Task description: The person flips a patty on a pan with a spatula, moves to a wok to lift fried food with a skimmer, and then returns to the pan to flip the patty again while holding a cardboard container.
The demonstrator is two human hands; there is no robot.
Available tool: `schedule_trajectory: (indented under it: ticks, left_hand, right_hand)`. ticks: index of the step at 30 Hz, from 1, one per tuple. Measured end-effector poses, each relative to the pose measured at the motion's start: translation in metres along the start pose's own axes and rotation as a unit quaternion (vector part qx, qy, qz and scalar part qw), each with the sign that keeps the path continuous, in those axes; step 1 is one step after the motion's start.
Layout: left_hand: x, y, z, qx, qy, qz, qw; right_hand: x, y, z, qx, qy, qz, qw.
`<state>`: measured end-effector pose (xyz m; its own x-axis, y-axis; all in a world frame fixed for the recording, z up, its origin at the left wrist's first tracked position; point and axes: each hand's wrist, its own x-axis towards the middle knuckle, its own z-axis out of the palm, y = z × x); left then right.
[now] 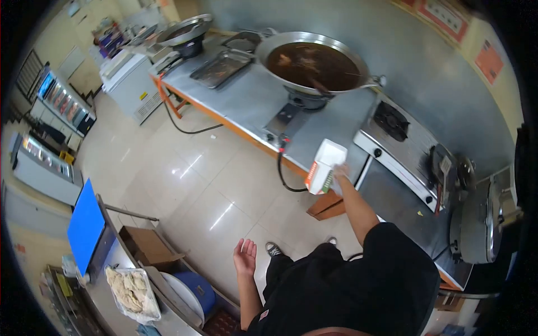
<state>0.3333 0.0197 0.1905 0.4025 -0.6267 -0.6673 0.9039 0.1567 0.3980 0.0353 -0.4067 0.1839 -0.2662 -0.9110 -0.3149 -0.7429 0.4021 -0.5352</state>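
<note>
My right hand (339, 171), in a clear plastic glove, grips a white takeout box (326, 162) with orange and green print, over the edge of the metal worktable. The inside of the box faces up and looks pale. My left hand (245, 256) hangs over the floor, palm up, bare, with its fingers stretched out and nothing in it. Beyond the box a large wok (314, 60) of dark brown liquid sits on a burner, with a utensil and some pieces in it.
A metal tray (221, 68) and a second wok (185, 31) stand farther left on the worktable (235, 92). A gas stove (400, 148) and a large pot (476, 221) are at the right. Battered food (130, 288) lies in a tray at the lower left, near a blue board (87, 227).
</note>
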Motion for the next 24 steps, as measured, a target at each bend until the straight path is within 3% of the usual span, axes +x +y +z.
schedule_trajectory:
  ticks: [2,4,6,7,8,10,12,14,16,17,18,19,21,24]
  left_hand:
    - [0.0,0.034,-0.02,0.041,-0.006,0.023,0.999]
    - [-0.016,0.064,0.009,0.132,-0.035,0.022,0.99]
    - [-0.027,0.089,0.065,0.221,-0.098,0.008,0.97]
    - [-0.024,0.095,0.088,0.263,-0.117,0.014,0.958]
    - [-0.017,0.101,0.112,0.304,-0.136,0.02,0.943]
    - [0.01,0.113,0.141,0.39,-0.169,0.062,0.903]
    - [0.051,0.124,0.159,0.475,-0.199,0.134,0.847]
    - [0.08,0.143,0.174,0.401,-0.198,0.139,0.884]
    - [0.113,0.171,0.188,0.359,-0.179,0.121,0.908]
    - [0.121,0.192,0.202,0.393,-0.181,0.137,0.891]
    - [0.15,0.21,0.195,0.408,-0.182,0.106,0.888]
    - [0.169,0.228,0.196,0.401,-0.184,0.099,0.892]
    - [0.206,0.271,0.194,0.384,-0.183,0.101,0.899]
    - [0.243,0.348,0.177,0.378,-0.141,0.09,0.91]
  right_hand:
    - [-0.056,-0.002,0.006,0.13,-0.031,-0.01,0.991]
    - [-0.107,0.003,0.028,0.252,-0.086,-0.039,0.963]
    - [-0.153,-0.016,0.04,0.192,-0.17,-0.13,0.958]
    - [-0.202,-0.054,0.042,0.202,-0.216,-0.107,0.949]
    - [-0.229,-0.085,0.044,0.055,-0.193,-0.164,0.966]
    - [-0.275,-0.158,0.047,0.036,-0.191,-0.283,0.939]
    - [-0.286,-0.202,0.056,0.098,-0.21,-0.31,0.922]
    - [-0.287,-0.246,0.007,0.062,-0.244,-0.35,0.902]
    - [-0.273,-0.272,-0.058,0.2,-0.028,-0.322,0.925]
    - [-0.251,-0.275,-0.08,0.356,0.109,-0.337,0.865]
    - [-0.229,-0.274,-0.127,0.108,0.281,-0.384,0.873]
    - [-0.215,-0.283,-0.154,-0.031,0.375,-0.355,0.856]
    - [-0.165,-0.277,-0.16,-0.077,0.399,-0.294,0.865]
    - [-0.134,-0.295,-0.149,-0.067,0.312,-0.217,0.923]
